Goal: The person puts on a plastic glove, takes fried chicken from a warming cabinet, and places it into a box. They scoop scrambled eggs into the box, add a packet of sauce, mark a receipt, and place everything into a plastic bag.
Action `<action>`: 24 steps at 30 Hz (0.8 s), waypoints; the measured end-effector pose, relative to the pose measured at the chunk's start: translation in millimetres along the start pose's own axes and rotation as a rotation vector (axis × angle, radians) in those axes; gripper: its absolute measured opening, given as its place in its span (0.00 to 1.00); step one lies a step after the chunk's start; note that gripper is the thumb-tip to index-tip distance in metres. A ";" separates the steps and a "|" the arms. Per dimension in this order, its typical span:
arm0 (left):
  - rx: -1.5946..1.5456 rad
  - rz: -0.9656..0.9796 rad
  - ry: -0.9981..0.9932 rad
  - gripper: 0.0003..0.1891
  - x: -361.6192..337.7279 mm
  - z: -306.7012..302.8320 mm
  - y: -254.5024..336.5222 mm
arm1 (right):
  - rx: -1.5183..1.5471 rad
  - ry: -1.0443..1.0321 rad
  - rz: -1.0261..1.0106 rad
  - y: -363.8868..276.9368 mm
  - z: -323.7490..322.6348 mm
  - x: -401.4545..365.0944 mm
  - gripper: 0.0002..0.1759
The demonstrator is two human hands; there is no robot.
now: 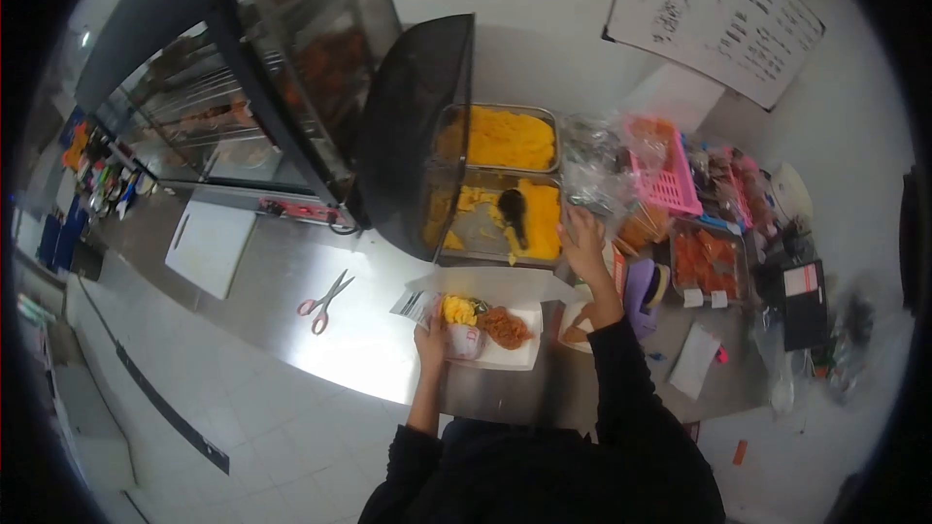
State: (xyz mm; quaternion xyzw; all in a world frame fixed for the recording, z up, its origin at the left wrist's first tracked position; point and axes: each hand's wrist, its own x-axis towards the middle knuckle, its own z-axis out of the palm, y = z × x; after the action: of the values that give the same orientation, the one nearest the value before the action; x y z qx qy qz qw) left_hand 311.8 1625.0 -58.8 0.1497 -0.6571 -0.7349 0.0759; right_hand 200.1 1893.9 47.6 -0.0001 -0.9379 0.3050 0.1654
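A white takeaway box (525,365) sits with its lid raised on the steel counter in front of me. In it lie yellow scrambled-egg-like food (458,311), a piece of fried chicken (506,328) and a round paper-wrapped item (464,342). My left hand (430,342) grips the box's left side, next to a printed paper sachet (415,307). Beyond the box, my right hand (585,238) is at the right edge of a metal tray of yellow food (539,223), fingers apart, with nothing visible in them. A black spoon (514,216) rests in that tray.
Behind stands a second tray of yellow food (510,136) under a dark hinged cover (413,136). Scissors (324,305) and a white cutting board (211,247) lie left, below a glass display warmer (223,107). Rightward are a pink basket (665,170) and a tray of red packets (707,262).
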 end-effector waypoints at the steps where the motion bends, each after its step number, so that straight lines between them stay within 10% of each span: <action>1: 0.000 0.029 -0.013 0.19 -4.6 4.1 -1.5 | 0.011 0.083 -0.058 2.5 -11.3 -8.4 0.24; 6: -0.092 -0.317 0.196 0.23 -55.3 45.7 94.9 | 0.007 0.328 -0.089 28.3 -95.8 -59.2 0.21; 8: -0.269 0.050 0.035 0.25 -63.2 54.1 75.1 | 0.117 0.331 -0.039 51.9 -130.0 -75.2 0.17; 15: -0.639 -0.284 -0.748 0.34 -127.7 199.7 189.2 | 0.282 0.306 0.046 202.0 -235.9 -76.9 0.08; 24: -0.611 -0.385 -0.505 0.34 -160.9 318.1 136.0 | 0.192 0.435 0.067 468.0 -325.2 69.8 0.16</action>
State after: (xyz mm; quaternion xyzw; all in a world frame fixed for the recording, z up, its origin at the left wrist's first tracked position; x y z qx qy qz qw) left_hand 350.2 1957.6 124.1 0.0559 -0.3677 -0.9097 -0.1846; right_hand 187.9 2467.9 48.4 -0.0813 -0.8464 0.3907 0.3526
